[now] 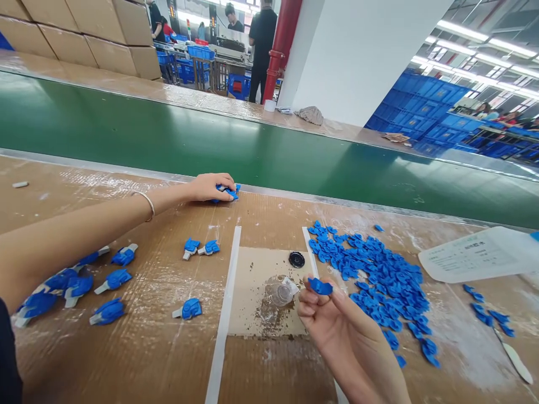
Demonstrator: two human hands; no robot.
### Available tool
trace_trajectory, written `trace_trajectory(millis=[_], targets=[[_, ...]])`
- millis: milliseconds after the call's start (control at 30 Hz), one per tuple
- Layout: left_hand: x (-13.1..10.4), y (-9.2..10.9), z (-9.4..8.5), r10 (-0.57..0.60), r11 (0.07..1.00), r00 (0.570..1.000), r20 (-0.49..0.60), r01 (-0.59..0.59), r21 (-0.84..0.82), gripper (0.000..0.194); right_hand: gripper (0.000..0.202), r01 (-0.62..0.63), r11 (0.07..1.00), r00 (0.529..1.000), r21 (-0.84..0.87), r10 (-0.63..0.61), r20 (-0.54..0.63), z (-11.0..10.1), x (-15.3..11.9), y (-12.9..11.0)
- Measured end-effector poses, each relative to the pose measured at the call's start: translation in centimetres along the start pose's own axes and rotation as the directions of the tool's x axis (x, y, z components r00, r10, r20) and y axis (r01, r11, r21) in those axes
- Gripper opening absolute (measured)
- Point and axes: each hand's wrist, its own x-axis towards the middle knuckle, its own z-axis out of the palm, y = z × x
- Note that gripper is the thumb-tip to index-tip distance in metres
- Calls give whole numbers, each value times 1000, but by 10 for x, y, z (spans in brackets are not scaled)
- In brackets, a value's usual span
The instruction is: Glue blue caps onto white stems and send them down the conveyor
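- In the lower right of centre, the right hand pinches a small blue piece between thumb and fingers, holding it up above the worktable.
- Near the middle of the frame, the left hand curls over some blue parts beside the table's far edge; I cannot tell whether it grips them or only rests there.
- At right of centre lies a spread heap of loose blue pieces.
- At lower left, blue-and-white assemblies lie scattered, some bunched under the left forearm.
- Just left of the right hand sits a small clear container on a wet-spotted board, with a black cap above it in the frame.
- At the right edge, a translucent bottle lies above a white-handled tool.
- A green belt crosses the upper frame.
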Motion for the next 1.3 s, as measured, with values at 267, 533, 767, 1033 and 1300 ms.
trace_trajectory(millis=[267, 533, 767, 1033, 1300], targets=[[-28, 18, 7, 85, 996, 993, 87, -86, 6, 38, 31, 160, 963, 987, -216, -152, 56, -2, -1, 1], [-58, 45, 4, 156, 988, 968, 199, -156, -13, 39, 35, 471, 537, 869, -700, -417, 265, -20, 14, 8], [-128, 88, -25, 71, 994, 997, 35, -74, 84, 49, 23, 580, 7, 748, -815, -402, 529, -31, 11, 13], [-248, 165, 41, -159, 986, 987, -30, 160, 42, 36, 37, 355, 732, 932, -582, -227, 283, -4, -24, 45], [-248, 175, 81, -426, 689, 901, -82, 265, -674, 18, 32, 77, 980, 981, -181, -42, 191, 29, -38, 92]])
